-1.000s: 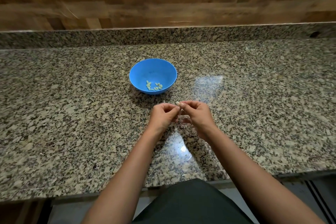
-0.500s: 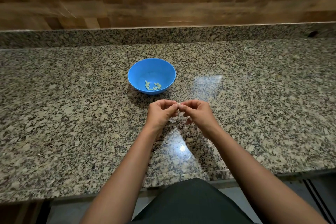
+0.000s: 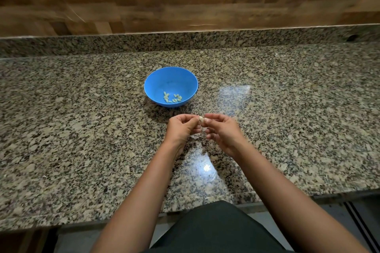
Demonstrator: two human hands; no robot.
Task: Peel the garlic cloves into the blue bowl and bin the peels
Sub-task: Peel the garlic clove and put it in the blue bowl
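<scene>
From the head camera, the left hand (image 3: 181,128) and right hand (image 3: 224,130) meet just above the speckled granite surface (image 3: 82,129). Their fingers are curled narrow, pinching one small pale garlic clove (image 3: 201,119) between them. Just beyond stands the round blue plastic bowl (image 3: 156,86), with several peeled pale cloves (image 3: 172,98) lying at its bottom.

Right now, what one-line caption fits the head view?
Left hand and right hand pinch one garlic clove over the granite counter, just short of the blue bowl holding peeled cloves.
</scene>
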